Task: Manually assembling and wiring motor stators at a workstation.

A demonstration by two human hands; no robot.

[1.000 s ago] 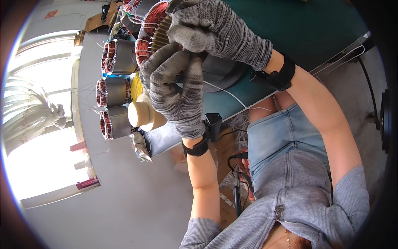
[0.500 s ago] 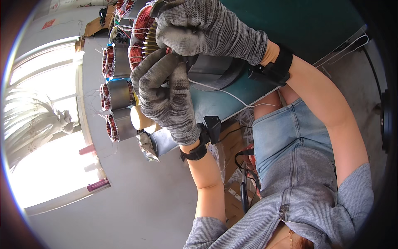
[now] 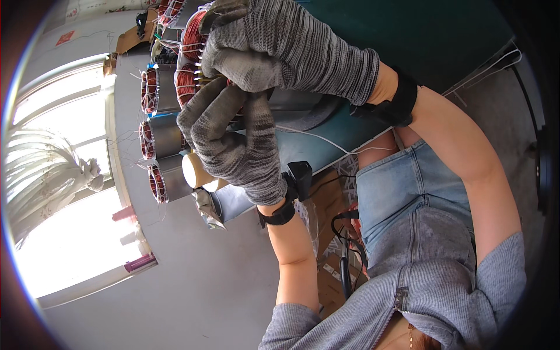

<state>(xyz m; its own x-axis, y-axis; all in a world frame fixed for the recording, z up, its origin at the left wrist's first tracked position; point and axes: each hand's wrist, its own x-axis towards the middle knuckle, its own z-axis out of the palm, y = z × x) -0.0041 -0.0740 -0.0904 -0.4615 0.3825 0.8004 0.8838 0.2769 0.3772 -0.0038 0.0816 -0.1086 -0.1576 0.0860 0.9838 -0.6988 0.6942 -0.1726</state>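
Note:
Both my hands wear grey knitted gloves with darkened fingers. Between them stands a motor stator [image 3: 186,79] with red copper windings, laced with white cord along its rim. My right hand [image 3: 256,49] is closed against the upper windings, fingers curled inward. Just below it, my left hand [image 3: 233,137] presses its bent fingers together beside the same coil end. Whatever the fingertips pinch is hidden behind the gloves. A white cord [image 3: 318,131] runs from beside my left hand across the green table [image 3: 344,143]. The stator's dark metal body is partly covered by my hands.
More stators [image 3: 169,90] with copper windings line the table's left side. Cream round spools [image 3: 195,170] sit near my left wrist. A bright window [image 3: 64,227] with a tied curtain is at left. Cardboard [image 3: 332,283] and black cables lie below the table.
Both hands have shifted slightly to the left along with the stator. My right hand sits a little lower over the windings, its fingers still curled.

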